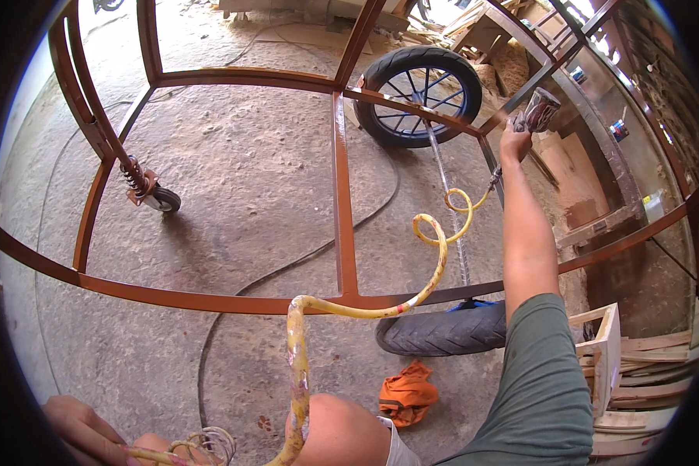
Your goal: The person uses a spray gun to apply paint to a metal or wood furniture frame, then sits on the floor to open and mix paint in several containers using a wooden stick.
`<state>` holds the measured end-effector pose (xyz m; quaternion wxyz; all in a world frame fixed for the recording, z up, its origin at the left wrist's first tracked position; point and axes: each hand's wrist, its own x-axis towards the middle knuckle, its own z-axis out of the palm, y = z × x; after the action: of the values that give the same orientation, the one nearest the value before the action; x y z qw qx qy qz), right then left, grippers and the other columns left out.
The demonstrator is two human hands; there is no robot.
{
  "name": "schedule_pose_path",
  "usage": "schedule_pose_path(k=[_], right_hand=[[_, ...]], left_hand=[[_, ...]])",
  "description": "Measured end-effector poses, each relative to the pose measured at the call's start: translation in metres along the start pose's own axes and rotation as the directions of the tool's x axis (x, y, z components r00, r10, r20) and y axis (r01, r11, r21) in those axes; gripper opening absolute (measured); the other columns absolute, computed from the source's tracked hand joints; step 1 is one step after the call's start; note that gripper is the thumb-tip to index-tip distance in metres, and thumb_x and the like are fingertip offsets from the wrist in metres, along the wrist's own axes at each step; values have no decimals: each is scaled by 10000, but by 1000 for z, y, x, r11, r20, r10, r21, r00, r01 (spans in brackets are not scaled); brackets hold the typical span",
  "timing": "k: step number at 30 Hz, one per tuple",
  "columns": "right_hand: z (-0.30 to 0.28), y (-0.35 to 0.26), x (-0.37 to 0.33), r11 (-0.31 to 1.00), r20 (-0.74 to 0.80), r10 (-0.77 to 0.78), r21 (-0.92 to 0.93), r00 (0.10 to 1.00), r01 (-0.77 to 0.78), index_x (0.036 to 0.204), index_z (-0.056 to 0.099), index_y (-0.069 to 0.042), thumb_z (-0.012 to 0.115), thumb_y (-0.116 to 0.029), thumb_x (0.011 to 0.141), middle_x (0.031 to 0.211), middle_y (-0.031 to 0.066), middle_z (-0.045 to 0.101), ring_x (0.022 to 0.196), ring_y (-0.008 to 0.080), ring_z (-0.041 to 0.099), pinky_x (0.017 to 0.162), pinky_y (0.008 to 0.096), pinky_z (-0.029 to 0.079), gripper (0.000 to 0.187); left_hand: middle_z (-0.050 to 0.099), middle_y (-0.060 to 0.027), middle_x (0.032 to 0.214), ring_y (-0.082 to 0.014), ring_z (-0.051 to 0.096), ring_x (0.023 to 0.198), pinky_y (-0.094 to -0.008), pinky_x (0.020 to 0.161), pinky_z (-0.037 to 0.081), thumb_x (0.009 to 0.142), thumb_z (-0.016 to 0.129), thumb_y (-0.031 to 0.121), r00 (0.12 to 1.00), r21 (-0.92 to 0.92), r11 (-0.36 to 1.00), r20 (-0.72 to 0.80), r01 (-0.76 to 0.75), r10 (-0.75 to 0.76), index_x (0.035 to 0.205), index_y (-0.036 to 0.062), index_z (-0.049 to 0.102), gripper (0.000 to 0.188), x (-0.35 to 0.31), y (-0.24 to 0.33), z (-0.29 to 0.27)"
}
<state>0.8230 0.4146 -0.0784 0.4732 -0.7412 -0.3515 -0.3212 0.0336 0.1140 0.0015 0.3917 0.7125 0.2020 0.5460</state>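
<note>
My right hand (514, 143) reaches out at the far right, closed around a paint-spattered spray gun (541, 110) with a cup on top. The gun is close to a bar of the welded metal frame (343, 194), which is mostly reddish brown, with greyer stretches toward the right. From the gun a yellow air hose (297, 357) coils and runs back over the near bar toward me. At the lower left my left hand (85, 429) is closed on that hose. Part of the left hand is cut off by the dark rim.
Two spoked wheels, the far one (377, 74) and near one (443, 332), are joined by a threaded rod (440, 167). A caster (165, 199) supports the left side. An orange cloth (408, 394), a dark cable (287, 256), a wooden box frame (610, 353) and planks (645, 388) lie around.
</note>
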Motion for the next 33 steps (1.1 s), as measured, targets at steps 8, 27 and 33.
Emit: schedule_pose_path(k=[8, 27, 33], right_hand=[[-19, -19, 54, 996, 32, -31, -88, 999, 34, 1038, 736, 38, 719, -317, 887, 1004, 282, 728, 968, 430, 713, 842, 505, 569, 386], [-84, -98, 158, 991, -192, -124, -81, 974, 110, 933, 754, 41, 766, -297, 869, 922, 237, 751, 882, 386, 739, 772, 469, 575, 345], [-109, -115, 183, 981, -194, -193, -69, 962, 183, 1027, 735, 45, 711, -335, 915, 1015, 237, 745, 962, 397, 723, 833, 475, 569, 397]], left_hand=[[634, -172, 753, -188, 451, 508, -317, 445, 313, 914, 533, 725, 999, -17, 1000, 38, -17, 18, 793, 33, 558, 703, -1, -3, -5], [623, -169, 738, -192, 447, 515, -319, 456, 319, 923, 533, 713, 995, -74, 995, -75, -65, 60, 799, 27, 562, 697, -15, -7, 0], [630, -196, 738, -203, 458, 471, -310, 430, 352, 946, 531, 675, 983, -44, 996, -167, -78, 70, 777, 28, 550, 669, -13, -5, 13]])
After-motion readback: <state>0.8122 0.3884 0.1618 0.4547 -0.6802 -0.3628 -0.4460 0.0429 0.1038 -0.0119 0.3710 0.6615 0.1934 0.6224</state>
